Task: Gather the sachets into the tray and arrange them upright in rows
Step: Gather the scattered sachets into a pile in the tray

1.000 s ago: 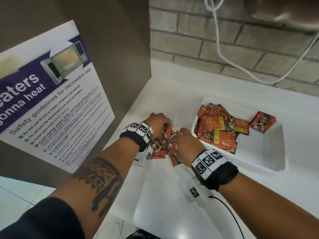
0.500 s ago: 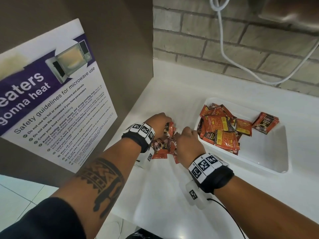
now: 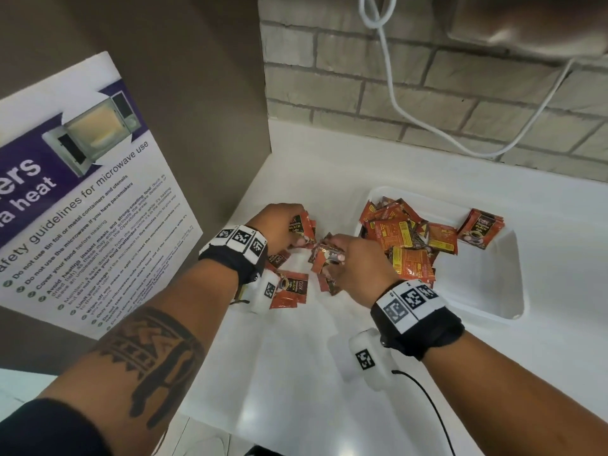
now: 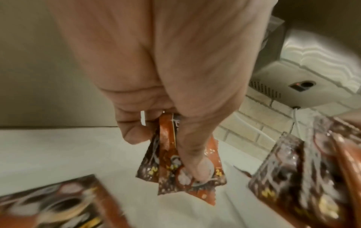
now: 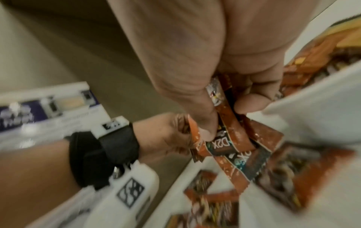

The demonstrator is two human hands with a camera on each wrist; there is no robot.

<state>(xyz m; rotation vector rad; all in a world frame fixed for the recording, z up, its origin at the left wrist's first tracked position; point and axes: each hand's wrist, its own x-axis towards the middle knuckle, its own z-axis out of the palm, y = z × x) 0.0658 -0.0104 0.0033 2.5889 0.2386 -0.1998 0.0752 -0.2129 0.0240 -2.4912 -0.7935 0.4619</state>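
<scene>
Red-and-black coffee sachets lie on the white counter (image 3: 296, 373) and in a white tray (image 3: 487, 291) at the right. My left hand (image 3: 283, 225) grips a small bunch of sachets (image 4: 181, 162) between thumb and fingers, just above the counter. My right hand (image 3: 352, 261) holds another bunch of sachets (image 5: 230, 138) beside the tray's left rim. A loose sachet (image 3: 289, 292) lies flat under my left wrist, with more between the hands. In the tray a jumbled pile (image 3: 404, 245) fills the left end, and a short stack (image 3: 482, 227) leans at the far side.
A microwave safety poster (image 3: 82, 199) leans on the brown wall at the left. Behind the counter runs a brick wall with a white cable (image 3: 427, 123) hanging down. The right half of the tray holds nothing. The counter's front edge is near my forearms.
Both hands have lifted slightly from the counter pile with sachets gathered in them. A loose sachet under the left wrist is now uncovered.
</scene>
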